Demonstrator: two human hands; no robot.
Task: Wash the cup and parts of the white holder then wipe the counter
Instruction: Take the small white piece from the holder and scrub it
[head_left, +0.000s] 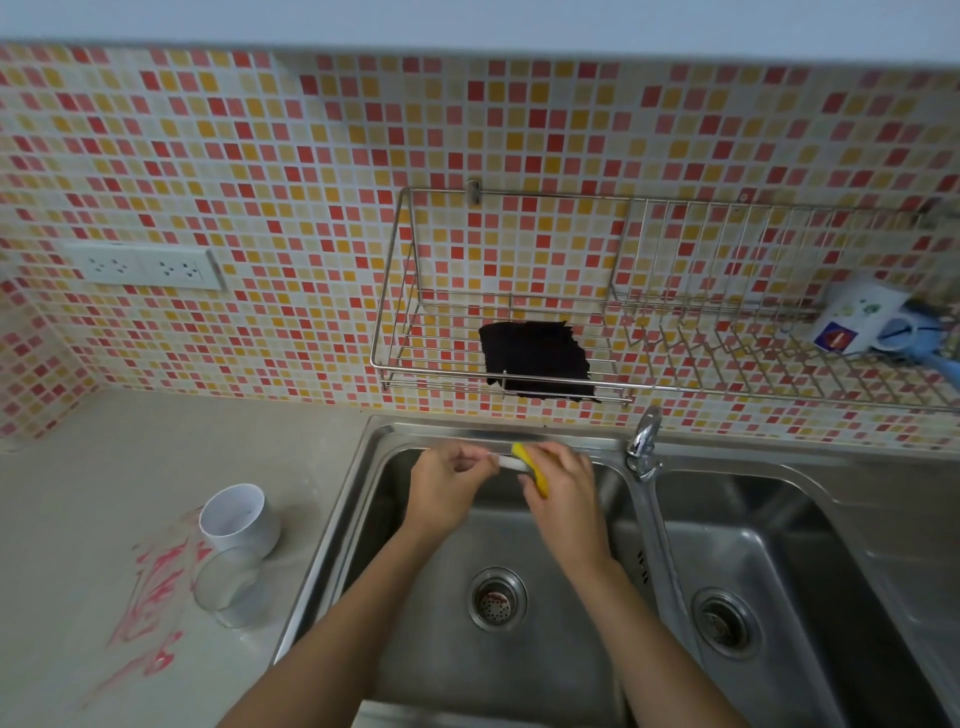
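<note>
While the left hand (449, 480) pinches one end of a small white part (506, 461) above the far side of the sink (467, 423), the right hand (563, 491) curls round a yellow sponge (530, 465) and presses it against the part's other end. Holding both over the left basin looks deliberate: suds and drips would fall toward the drain, not onto the counter (130, 467). The pinch at one end leaves most of the part bare for the sponge to reach. What kind of piece it is cannot be told, since the fingers and the sponge cover much of it.

Left of the sink, on the counter, the white holder (241, 519) stands tilted, with the clear cup (228, 592) just beside it on the near side. Both appear to wait their turn, within easy reach. Red marks (150, 597) are smeared on the counter round them, likely the reason for the wiping step.

Above the sink, a black cloth (537, 361) lies in a wire rack (395, 291); no water can be seen running from the tap (644, 436) at the sink's middle. The washing seems at an early stage.
</note>
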